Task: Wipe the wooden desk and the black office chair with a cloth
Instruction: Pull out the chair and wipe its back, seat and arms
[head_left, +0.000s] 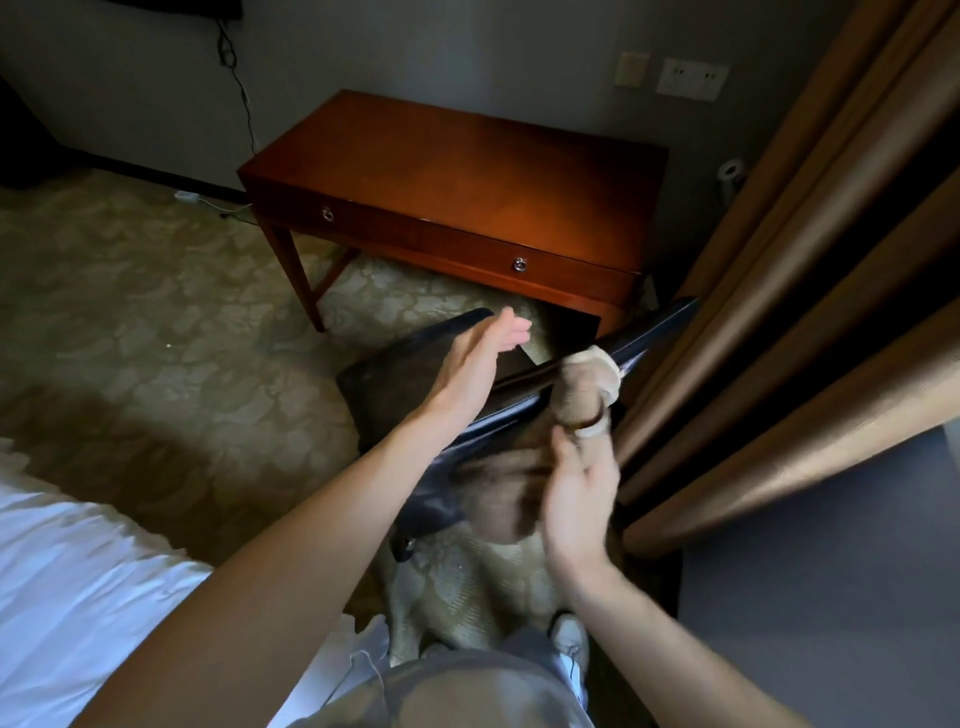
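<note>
The wooden desk (467, 171) with two ring-pull drawers stands against the far wall, its top bare. Just in front of me the black office chair (395, 384) is turned with its backrest toward me. A beige cloth (589, 371) is bunched over the top right of the backrest and hangs down its rear side, blurred. My right hand (576, 493) is at the cloth, thumb and fingertips pinching it just below the bunch; the hand is motion-blurred. Above the chair's left side my left hand (480, 364) hovers with straight fingers, holding nothing.
A white bed (78, 571) fills the lower left. Heavy brown curtains (779, 312) hang close on the right, almost touching the chair. Patterned carpet (156, 322) lies open to the left of the desk. A cable (244, 104) runs down the wall. My shoe (569, 636) is below the chair.
</note>
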